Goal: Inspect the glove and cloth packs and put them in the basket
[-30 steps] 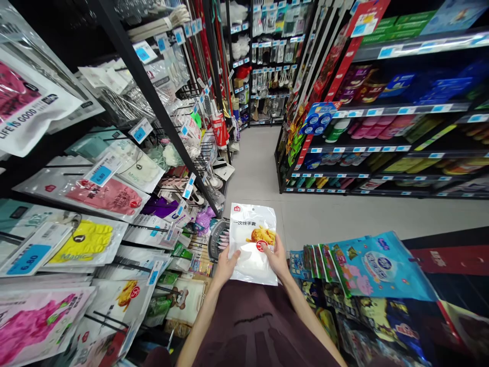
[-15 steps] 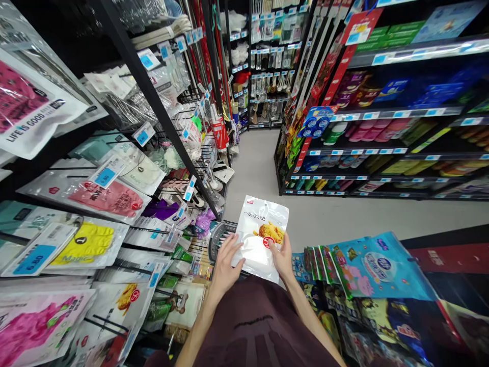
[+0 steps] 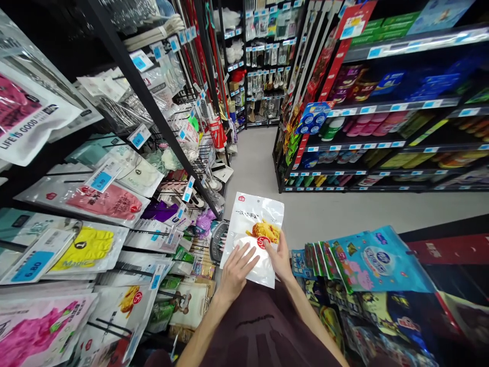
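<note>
A white packet of disposable gloves [image 3: 243, 224], printed with fried food and a red round badge, is in front of my body. My right hand [image 3: 279, 256] grips its right edge, thumb on the front and the other fingers behind. Across the lower left of the packet's front lies my left hand [image 3: 236, 267], its fingers stretched out and slightly spread. A grey basket [image 3: 217, 239] is partly hidden behind the packet's left side.
Hanging packs of gloves [image 3: 86, 247] crowd the rack at my left. A blue snack bag [image 3: 382, 262] hangs at the lower right. Beyond the grey floor [image 3: 260, 158] stand shelves of bottles [image 3: 367, 125] on the right. A black post [image 3: 153, 112] slants along the left rack.
My left hand has moved from the packet's left edge onto its front. The packet has shifted slightly left and tilted, so its printed title shows more clearly. My right hand keeps its grip.
</note>
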Tool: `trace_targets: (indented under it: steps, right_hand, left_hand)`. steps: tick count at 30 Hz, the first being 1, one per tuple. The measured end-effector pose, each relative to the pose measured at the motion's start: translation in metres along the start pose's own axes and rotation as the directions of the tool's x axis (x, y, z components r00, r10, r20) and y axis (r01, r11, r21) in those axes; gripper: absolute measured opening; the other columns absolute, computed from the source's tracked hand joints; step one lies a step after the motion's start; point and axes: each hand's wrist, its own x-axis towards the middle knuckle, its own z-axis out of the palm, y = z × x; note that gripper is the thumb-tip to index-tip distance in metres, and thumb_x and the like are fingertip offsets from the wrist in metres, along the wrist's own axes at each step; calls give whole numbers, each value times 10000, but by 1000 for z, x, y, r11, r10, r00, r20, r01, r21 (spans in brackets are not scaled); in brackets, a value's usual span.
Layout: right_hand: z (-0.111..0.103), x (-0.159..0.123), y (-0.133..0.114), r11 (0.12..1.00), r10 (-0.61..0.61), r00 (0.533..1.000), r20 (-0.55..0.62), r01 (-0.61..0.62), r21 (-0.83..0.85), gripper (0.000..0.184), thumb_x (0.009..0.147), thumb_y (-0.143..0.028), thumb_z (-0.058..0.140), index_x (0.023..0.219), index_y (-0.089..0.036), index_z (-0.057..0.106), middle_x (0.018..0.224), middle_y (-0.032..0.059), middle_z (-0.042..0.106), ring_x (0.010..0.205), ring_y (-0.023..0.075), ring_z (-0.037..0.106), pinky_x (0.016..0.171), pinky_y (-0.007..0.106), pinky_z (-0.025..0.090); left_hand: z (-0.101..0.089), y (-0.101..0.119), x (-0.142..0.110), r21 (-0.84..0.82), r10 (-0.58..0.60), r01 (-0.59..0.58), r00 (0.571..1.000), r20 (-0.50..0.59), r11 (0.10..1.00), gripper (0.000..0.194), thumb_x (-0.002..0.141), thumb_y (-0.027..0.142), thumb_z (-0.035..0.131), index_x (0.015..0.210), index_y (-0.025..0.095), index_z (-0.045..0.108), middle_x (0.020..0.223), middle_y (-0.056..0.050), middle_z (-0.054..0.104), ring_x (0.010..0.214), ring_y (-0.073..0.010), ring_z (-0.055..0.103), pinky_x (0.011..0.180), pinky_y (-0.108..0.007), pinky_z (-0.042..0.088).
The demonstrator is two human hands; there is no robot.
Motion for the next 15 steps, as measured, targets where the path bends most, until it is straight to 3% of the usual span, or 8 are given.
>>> trace_targets:
  steps: [7,11,15]
  right_hand:
    - [-6,0,8,996,44,999,21,-46,82,532,831,-368,654,1325,-295,470,1399,49,519,1261,250,504,1079,429,400]
    - [-11,1,13,987,114,993,28,-116,115,559,825,-415,656,1339,-298,473,1406,42,515,1287,271,478,1109,467,357]
    - [-16,2,16,958,181,981,71,-193,213,543,860,-479,599,1361,-321,461,1450,11,470,1351,258,404,1148,469,296]
  left_hand:
    - [3,-5,-1,-19,43,-44,997,-69,999,836,649,-91,322,1424,214,404,1439,-31,486,1426,-210,267,1130,-512,344]
    - [4,-9,-1,-38,45,-46,999,-15,998,847,616,-103,329,1394,210,446,1425,-24,502,1410,-191,308,1124,-485,370]
    - [10,-6,1,-114,43,-43,999,-9,993,786,675,-95,340,1383,223,463,1392,-34,537,1382,-179,362,1097,-468,413]
